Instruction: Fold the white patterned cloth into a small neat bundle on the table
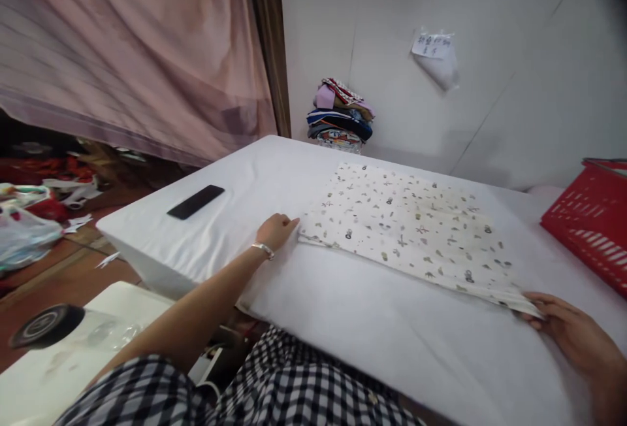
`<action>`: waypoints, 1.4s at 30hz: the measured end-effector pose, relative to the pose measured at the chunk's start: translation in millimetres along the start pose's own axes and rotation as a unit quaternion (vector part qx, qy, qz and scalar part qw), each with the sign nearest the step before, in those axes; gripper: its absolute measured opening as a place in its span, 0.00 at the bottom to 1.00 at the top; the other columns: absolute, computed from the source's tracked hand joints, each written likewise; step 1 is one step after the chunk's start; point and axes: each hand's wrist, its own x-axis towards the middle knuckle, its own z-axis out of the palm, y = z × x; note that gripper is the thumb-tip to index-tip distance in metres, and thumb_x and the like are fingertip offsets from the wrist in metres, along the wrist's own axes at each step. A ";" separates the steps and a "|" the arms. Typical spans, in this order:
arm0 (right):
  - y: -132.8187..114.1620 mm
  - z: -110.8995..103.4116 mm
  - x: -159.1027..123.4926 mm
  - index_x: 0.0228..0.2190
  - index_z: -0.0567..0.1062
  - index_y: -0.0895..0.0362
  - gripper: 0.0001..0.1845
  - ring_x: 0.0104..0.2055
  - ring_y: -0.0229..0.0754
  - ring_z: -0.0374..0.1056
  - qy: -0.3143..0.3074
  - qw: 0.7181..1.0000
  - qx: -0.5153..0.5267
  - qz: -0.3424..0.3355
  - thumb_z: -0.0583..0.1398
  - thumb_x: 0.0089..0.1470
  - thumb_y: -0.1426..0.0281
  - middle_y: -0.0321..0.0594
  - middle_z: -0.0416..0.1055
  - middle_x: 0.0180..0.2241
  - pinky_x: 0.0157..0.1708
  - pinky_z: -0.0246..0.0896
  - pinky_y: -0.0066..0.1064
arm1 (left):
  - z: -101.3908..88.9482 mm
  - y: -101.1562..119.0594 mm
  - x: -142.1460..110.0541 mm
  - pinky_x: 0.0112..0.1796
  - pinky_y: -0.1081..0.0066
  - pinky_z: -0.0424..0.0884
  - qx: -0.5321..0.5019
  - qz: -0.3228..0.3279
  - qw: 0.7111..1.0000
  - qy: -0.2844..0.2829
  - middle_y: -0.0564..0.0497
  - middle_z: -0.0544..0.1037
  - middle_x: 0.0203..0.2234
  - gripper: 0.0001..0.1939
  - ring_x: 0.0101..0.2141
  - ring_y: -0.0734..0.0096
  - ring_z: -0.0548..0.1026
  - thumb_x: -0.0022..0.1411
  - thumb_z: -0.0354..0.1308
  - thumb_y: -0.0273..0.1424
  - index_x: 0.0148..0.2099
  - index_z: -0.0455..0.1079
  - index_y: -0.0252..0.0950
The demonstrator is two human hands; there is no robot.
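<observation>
A white cloth [401, 227] printed with small scattered motifs lies folded and flat on the white-covered table [372, 302]. My left hand [277, 230], with a silver bracelet at the wrist, pinches the cloth's near left corner. At the near right corner, my right hand [563, 325] grips the edge between thumb and fingers, lifting it slightly. The folded near edge runs between both hands. Whether the cloth is a garment or a plain sheet I cannot tell.
A black phone-like slab [196, 202] lies on the table's left. Folded clothes [340, 115] are stacked by the wall. A red basket [588, 217] stands at right. A bottle with a black lid [49, 326] is on a white stool [122, 298] at lower left.
</observation>
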 end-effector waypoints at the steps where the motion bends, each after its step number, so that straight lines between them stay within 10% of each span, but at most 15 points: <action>1: -2.4 2.2 -2.3 0.31 0.72 0.54 0.12 0.29 0.46 0.69 0.005 1.000 -0.007 0.004 0.60 0.39 0.71 0.53 0.70 0.32 0.27 0.64 0.36 | 3.3 2.6 -0.9 0.33 0.70 0.66 -0.020 0.011 1.000 0.008 0.48 0.78 0.36 0.20 0.36 0.65 0.74 0.61 0.48 0.47 0.34 0.73 0.38; 12: -12.1 12.5 -5.8 0.29 0.72 0.53 0.10 0.24 0.44 0.65 0.024 0.998 -0.051 0.017 0.59 0.38 0.70 0.51 0.67 0.26 0.23 0.60 0.36 | 14.3 -18.0 -8.3 0.39 0.72 0.69 -0.133 0.157 0.978 -0.028 0.52 0.74 0.41 0.13 0.36 0.72 0.74 0.56 0.53 0.30 0.43 0.74 0.42; 28: -11.3 14.1 -6.0 0.28 0.75 0.57 0.08 0.22 0.39 0.63 0.060 0.998 -0.006 0.036 0.60 0.41 0.75 0.48 0.69 0.22 0.19 0.60 0.27 | -2.2 -6.6 26.1 0.37 0.73 0.65 0.098 0.308 0.934 -0.152 0.52 0.74 0.44 0.13 0.38 0.69 0.74 0.63 0.50 0.35 0.44 0.74 0.43; 42: 10.7 -4.7 14.3 0.22 0.80 0.50 0.09 0.22 0.41 0.67 0.033 0.997 0.067 0.002 0.61 0.34 0.74 0.44 0.71 0.23 0.16 0.64 0.19 | 10.4 -9.2 -1.5 0.27 0.73 0.60 0.257 0.394 0.882 -0.025 0.48 0.74 0.36 0.13 0.33 0.70 0.71 0.68 0.42 0.28 0.44 0.68 0.39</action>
